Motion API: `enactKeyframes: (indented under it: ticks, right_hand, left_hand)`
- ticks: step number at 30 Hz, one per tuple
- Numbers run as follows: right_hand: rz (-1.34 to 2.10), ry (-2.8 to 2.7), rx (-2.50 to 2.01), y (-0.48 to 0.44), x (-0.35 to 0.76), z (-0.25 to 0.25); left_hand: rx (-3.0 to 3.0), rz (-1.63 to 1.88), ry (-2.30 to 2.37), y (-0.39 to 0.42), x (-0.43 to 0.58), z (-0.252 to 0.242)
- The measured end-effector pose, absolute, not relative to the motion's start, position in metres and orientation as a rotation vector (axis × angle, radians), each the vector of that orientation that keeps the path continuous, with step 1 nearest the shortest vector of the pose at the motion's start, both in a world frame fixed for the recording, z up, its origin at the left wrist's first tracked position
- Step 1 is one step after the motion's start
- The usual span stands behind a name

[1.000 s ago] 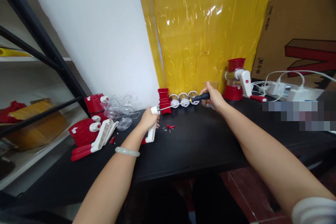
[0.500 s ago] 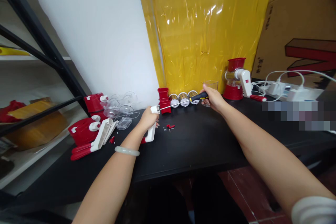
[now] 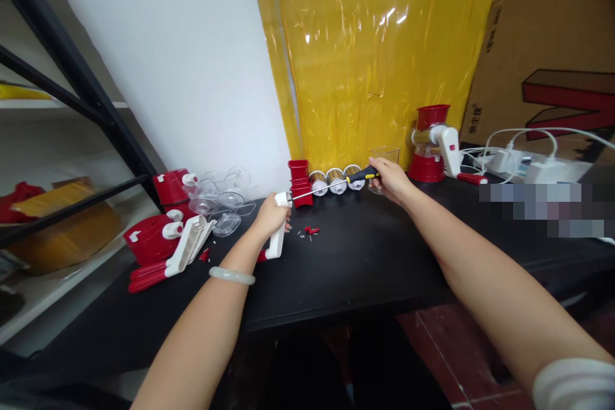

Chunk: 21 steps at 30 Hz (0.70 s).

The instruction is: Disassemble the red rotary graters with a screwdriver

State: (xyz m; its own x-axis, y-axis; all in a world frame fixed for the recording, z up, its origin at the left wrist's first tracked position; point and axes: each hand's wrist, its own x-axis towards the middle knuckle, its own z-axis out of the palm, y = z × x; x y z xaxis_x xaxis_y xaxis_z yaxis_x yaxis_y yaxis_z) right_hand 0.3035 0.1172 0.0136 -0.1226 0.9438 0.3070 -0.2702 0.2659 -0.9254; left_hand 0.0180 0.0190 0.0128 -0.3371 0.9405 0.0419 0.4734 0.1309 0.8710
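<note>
Left grip point(image 3: 273, 214): clamped around the white crank point(image 3: 276, 242), its hollow upper end showing past the fingers (a pale bangle point(image 3: 232, 275) circles that wrist).
Right grip point(image 3: 390, 180): closed on the dark handle of the screwdriver point(image 3: 364, 174), to the right of the crank.
Screwdriver shaft: slanting slightly down leftward to the crank's upper end (how far the tip reaches in, I cannot tell).
Small red piece point(image 3: 312, 230): on the counter point(image 3: 365, 269), just right of the crank, with tiny screws point(image 3: 301, 235) beside it.
Red stack point(image 3: 301, 194): behind the crank and a little to its right.
Drums point(image 3: 337, 182): three in a row, behind and further right of the crank.
Clear parts point(image 3: 227, 224): clustered to the left of the crank.
Spare cranks point(image 3: 185, 253): further left of the crank, their red handles bunched together, next to red housings point(image 3: 151, 238).
Assembled grater point(image 3: 426, 168): upright, well to the right of the crank, against a yellow curtain point(image 3: 355, 64).
</note>
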Motion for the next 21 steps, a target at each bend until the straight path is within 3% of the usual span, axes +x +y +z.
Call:
enactKeyframes:
  ticks: [6,14,21]
  right_hand:
    - [1.447,-1.126,-0.498,0.106,0.307,0.019]
    - [1.166,-1.290,-0.845,0.119,0.304,0.011]
    - [1.405,-1.179,-0.577,0.110,0.307,0.014]
  left_hand:
    - [1.370,1.141,1.865,0.018,0.018,0.015]
    - [1.338,1.172,1.864,0.019,0.016,0.015]
    - [1.332,1.202,1.839,0.019,0.016,0.017]
